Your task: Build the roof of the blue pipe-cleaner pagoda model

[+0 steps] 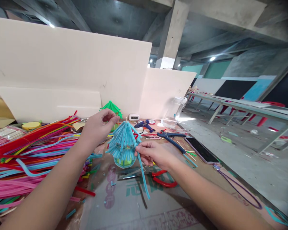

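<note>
A small blue pavilion model (123, 145) with a cone roof of blue pipe cleaners and a yellow-green base stands on the table in front of me. My left hand (98, 127) is closed in a pinch just left of the roof's tip. My right hand (153, 155) pinches a long blue pipe cleaner (144, 179) at the roof's right edge; the strand hangs down toward me.
A big heap of coloured pipe cleaners (26, 153) lies at the left. Red-handled scissors (162, 179), blue pliers (171, 139), a glue gun (144, 125), a phone (201, 150), a green roof model (111, 107) and a clear jar (174, 110) surround the model. White boards (74, 70) stand behind.
</note>
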Demonstrator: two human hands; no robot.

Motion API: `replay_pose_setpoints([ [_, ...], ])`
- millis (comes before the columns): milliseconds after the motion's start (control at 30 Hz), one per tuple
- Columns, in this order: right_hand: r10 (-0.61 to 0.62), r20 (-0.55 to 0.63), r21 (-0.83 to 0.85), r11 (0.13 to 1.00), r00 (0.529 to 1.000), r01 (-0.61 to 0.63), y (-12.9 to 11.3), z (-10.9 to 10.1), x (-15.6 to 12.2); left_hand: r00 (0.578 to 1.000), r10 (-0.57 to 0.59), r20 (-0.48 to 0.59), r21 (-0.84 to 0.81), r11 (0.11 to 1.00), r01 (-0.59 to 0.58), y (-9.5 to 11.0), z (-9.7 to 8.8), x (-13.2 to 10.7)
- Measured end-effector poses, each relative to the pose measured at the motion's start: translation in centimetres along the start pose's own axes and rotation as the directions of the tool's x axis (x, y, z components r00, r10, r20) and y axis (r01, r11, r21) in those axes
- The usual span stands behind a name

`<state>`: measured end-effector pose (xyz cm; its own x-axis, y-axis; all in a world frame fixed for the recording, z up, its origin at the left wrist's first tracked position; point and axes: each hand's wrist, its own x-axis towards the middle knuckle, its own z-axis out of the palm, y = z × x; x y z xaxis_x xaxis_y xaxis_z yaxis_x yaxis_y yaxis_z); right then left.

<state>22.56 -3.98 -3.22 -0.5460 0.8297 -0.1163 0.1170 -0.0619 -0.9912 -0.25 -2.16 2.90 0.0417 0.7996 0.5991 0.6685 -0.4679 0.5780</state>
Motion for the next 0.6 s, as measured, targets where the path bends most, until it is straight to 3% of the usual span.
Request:
replay_pose_setpoints([
  [200,-0.007,0.013,0.015,1.000,1.000,0.006,0.2,-0.1,0.1,0.998,0.052,0.029,0.060,0.997,-0.054,-0.5,0.9,0.1],
  [333,-0.011,0.019,0.034,0.999,1.000,0.010,0.2,-0.1,0.1,0.999,0.040,-0.018,-0.106,0.993,-0.041,-0.9,1.3,0.2],
  [467,-0.007,0.022,0.032,0.999,1.000,0.006,0.2,-0.1,0.1,0.995,-0.010,0.097,-0.137,0.990,0.024,-0.2,1.7,-0.1],
  [600,-0.009,0.023,0.041,0.999,1.000,0.008,0.2,0.0,0.1,0.992,0.023,0.121,-0.047,0.999,-0.018,0.6,2.5,-0.7],
])
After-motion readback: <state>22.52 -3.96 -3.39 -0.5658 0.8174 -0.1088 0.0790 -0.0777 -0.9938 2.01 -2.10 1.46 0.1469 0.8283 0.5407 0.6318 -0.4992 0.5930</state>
